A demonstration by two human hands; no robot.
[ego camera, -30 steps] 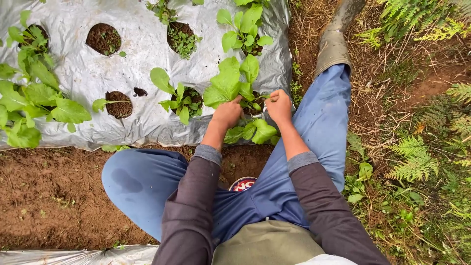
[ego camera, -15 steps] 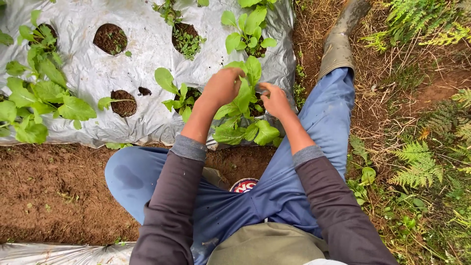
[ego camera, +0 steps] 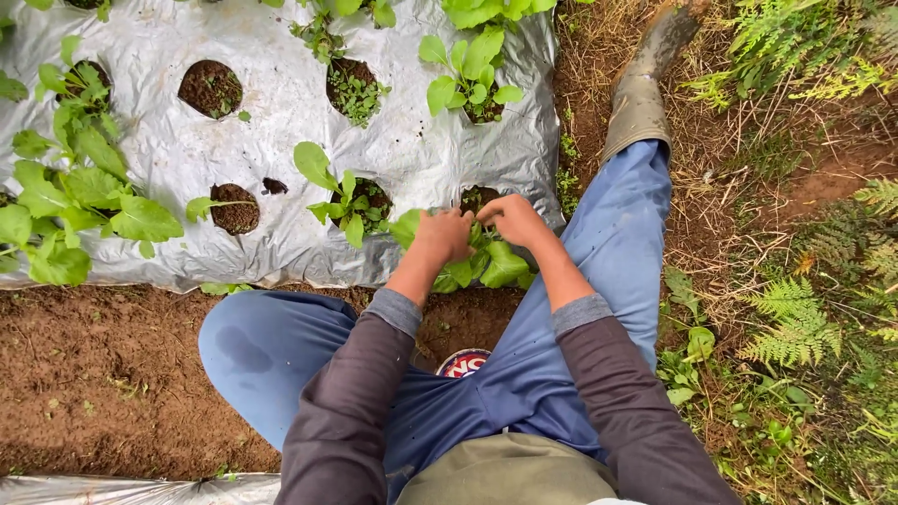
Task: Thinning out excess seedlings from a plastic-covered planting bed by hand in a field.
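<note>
Left hand and right hand both closed around a broad-leaved green seedling, at a hole in silver plastic mulch sheeting, brown soil alongside

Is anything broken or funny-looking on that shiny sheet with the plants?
Yes. The silver plastic sheet has a small ragged tear beside one round planting hole, unlike the neat cut holes. That hole and another show mostly bare soil, while others hold leafy plants. Both hands, left hand and right hand, press into one leafy plant.

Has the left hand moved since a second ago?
Yes. The left hand has shifted forward onto the leafy plant, closer to the soil hole in the silver sheet.
</note>
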